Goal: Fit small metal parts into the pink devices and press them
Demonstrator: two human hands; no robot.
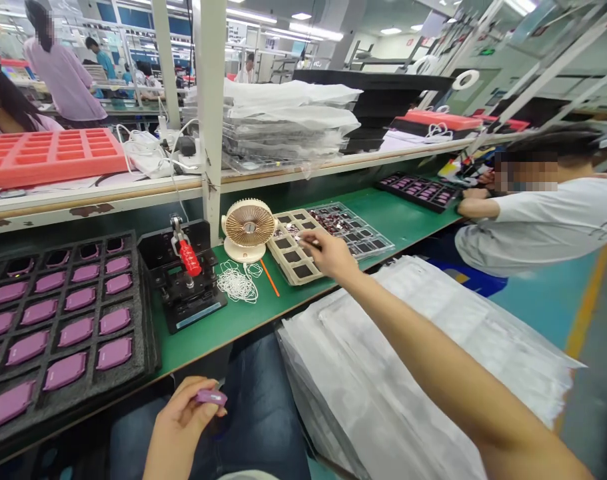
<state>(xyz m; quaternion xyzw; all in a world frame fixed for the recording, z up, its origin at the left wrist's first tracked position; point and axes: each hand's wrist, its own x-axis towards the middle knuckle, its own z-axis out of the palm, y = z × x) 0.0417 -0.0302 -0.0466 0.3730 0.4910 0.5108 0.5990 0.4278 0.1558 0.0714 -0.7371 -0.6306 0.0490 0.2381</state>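
My left hand (180, 417) is low over my lap, fingers pinched on a small purple part (210, 397). My right hand (330, 253) reaches out over a beige compartment tray (283, 257) on the green bench, fingers closed on something small that I cannot make out. Beside that tray lies a clear tray (366, 233) with dark small parts. A black foam tray (63, 320) at the left holds several purple parts of the same kind.
A black clamp jig with a red handle (186, 277) stands mid-bench, with white string loops (237, 283), an orange stick (270, 277) and a small fan (248, 230) nearby. White bags (408, 360) are stacked at my right. Another person (543, 207) works at the right.
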